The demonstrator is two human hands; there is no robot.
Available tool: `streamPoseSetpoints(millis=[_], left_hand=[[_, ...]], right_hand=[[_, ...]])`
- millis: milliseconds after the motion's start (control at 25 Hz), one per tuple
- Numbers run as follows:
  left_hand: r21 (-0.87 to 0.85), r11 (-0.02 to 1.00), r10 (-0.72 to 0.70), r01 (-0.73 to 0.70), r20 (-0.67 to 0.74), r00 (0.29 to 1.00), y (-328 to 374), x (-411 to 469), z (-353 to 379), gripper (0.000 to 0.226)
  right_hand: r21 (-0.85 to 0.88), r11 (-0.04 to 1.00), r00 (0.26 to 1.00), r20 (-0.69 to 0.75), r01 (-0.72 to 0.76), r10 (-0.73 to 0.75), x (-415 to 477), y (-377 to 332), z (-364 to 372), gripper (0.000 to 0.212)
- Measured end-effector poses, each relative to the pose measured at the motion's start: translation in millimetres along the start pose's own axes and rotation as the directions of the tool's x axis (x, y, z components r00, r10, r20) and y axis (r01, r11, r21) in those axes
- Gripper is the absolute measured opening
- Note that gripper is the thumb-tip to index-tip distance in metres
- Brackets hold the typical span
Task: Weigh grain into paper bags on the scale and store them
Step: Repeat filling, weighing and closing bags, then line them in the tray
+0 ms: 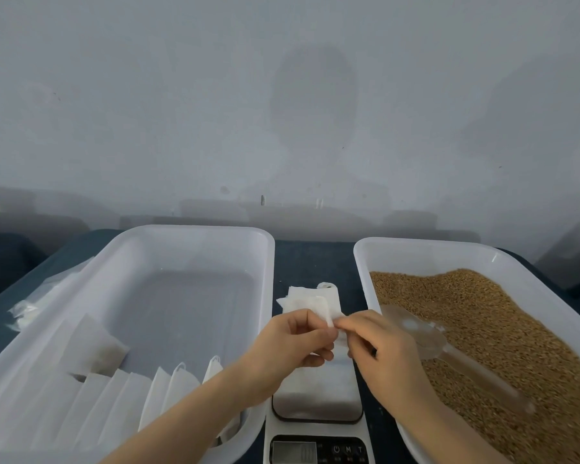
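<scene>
Now bag point(330, 319) pinched between left hand point(295, 343), right hand point(382, 346)

White paper bag point(322, 309) being held at centre, digital scale point(317, 426) sitting bottom centre, brown grain point(482, 329) lying heaped at right, more bags point(114, 396) leaning lower left.

Scale point(317, 408) display point(293, 452) running off near edge; digits too small to read. Left hand point(292, 346) and right hand point(379, 343) covering far part of scale platform. Fingers point(350, 324) pinching paper bag point(320, 308), hiding its near edge; cannot tell whether mouth is opening. Left forearm point(181, 416) covering near right corner of left tray point(198, 229) and some stored bags point(114, 396). Right tray point(416, 242) running out of frame at right and near edges. Clear scoop point(449, 353) handle blurring into grain point(482, 313). Plastic packet point(34, 306) left of left tray smearing, contents unreadable.
</scene>
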State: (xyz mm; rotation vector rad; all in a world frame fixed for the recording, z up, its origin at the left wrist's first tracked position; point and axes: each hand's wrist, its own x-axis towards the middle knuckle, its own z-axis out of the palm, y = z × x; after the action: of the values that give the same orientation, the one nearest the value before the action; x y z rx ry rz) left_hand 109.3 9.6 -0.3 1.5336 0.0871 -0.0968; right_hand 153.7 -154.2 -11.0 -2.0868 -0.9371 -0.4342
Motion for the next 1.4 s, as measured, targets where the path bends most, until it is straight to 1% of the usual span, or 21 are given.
streamPoseSetpoints(millis=[80, 160, 240, 360, 400, 440, 480, 560, 600, 640, 680, 760, 800, 920, 1040, 1240, 1400], left_hand=[[0.049, 0.996, 0.076, -0.077, 0.006, 0.997, -0.9, -2.5, 0.7, 0.019], [0.104, 0.983, 0.144, -0.148, 0.050, 0.988, -1.8, -4.5, 1.2, 0.018], [0.127, 0.976, 0.167, -0.177, 0.082, 0.983, -2.9, -4.7, 1.1, 0.019], [0.123, 0.976, 0.167, -0.180, 0.110, 0.980, -3.9, -4.8, 1.7, 0.014], [0.090, 0.978, 0.180, -0.189, 0.094, 0.979, -2.9, -5.1, 1.9, 0.009], [0.034, 0.979, 0.200, -0.201, 0.033, 0.979, -1.2, -4.8, 1.2, 0.004], [-0.014, 0.976, 0.216, -0.218, -0.079, 0.973, 0.3, -3.3, -1.2, 0.008], [-0.041, 0.970, 0.215, -0.240, -0.319, 0.923, 1.8, 1.1, -11.6, 0.029], [-0.009, 0.973, 0.213, -0.233, -0.372, 0.904, 2.7, 2.4, -14.8, 0.036], [0.038, 0.974, 0.221, -0.222, -0.367, 0.904, 2.0, 3.1, -15.9, 0.037], [0.100, 0.972, 0.233, -0.212, -0.330, 0.915, -0.2, 2.8, -15.1, 0.032], [0.177, 0.966, 0.236, -0.189, -0.301, 0.924, -4.7, 3.9, -11.6, 0.016], [0.171, 0.968, 0.229, -0.182, -0.312, 0.922, -6.3, 5.0, -11.3, 0.015], [0.103, 0.979, 0.203, -0.177, -0.348, 0.915, -6.1, 7.6, -15.2, 0.023], [0.102, 0.978, 0.209, -0.184, -0.366, 0.907, -4.0, 6.7, -14.6, 0.026], [0.064, 0.980, 0.198, -0.189, -0.429, 0.881, 0.1, 5.0, -13.7, 0.030], [0.004, 0.977, 0.184, -0.213, -0.523, 0.833, 1.7, 6.0, -14.5, 0.028]], right_hand=[[-0.015, 1.000, 0.999, 0.034, -0.008, 0.008, 0.8, -0.8, 1.3, 0.019], [0.009, 1.000, 0.998, 0.051, -0.028, 0.027, 0.7, -1.7, 1.6, 0.010], [0.056, 0.995, 0.996, 0.036, -0.087, 0.086, 1.0, -1.0, 0.4, 0.005], [0.141, 0.966, 0.976, 0.043, -0.217, 0.213, 3.5, 0.9, -2.3, 0.012], [0.155, 0.957, 0.970, 0.041, -0.244, 0.241, 3.8, 1.4, -3.0, 0.018], [0.163, 0.950, 0.964, 0.039, -0.266, 0.264, 3.8, 1.7, -4.0, 0.022], [0.174, 0.943, 0.959, 0.042, -0.283, 0.280, 4.2, 1.9, -4.9, 0.022], [0.191, 0.936, 0.955, 0.045, -0.296, 0.293, 4.6, 2.5, -6.1, 0.020], [0.182, 0.939, 0.957, 0.041, -0.291, 0.289, 4.7, 3.1, -6.6, 0.019], [0.165, 0.945, 0.959, 0.036, -0.283, 0.281, 4.9, 3.9, -6.9, 0.018], [0.155, 0.949, 0.962, 0.033, -0.275, 0.273, 5.2, 4.1, -7.0, 0.017], [0.174, 0.944, 0.960, 0.042, -0.279, 0.276, 5.3, 3.4, -7.5, 0.016], [0.193, 0.937, 0.957, 0.053, -0.291, 0.286, 5.2, 2.5, -8.0, 0.017], [0.226, 0.917, 0.945, 0.065, -0.328, 0.321, 6.2, -0.7, -9.9, 0.031], [0.261, 0.898, 0.935, 0.070, -0.353, 0.347, 7.1, -3.9, -12.8, 0.038], [0.275, 0.885, 0.927, 0.098, -0.376, 0.363, 7.3, -5.0, -16.1, 0.033], [0.282, 0.876, 0.920, 0.111, -0.392, 0.376, 8.3, -5.2, -16.8, 0.029]])
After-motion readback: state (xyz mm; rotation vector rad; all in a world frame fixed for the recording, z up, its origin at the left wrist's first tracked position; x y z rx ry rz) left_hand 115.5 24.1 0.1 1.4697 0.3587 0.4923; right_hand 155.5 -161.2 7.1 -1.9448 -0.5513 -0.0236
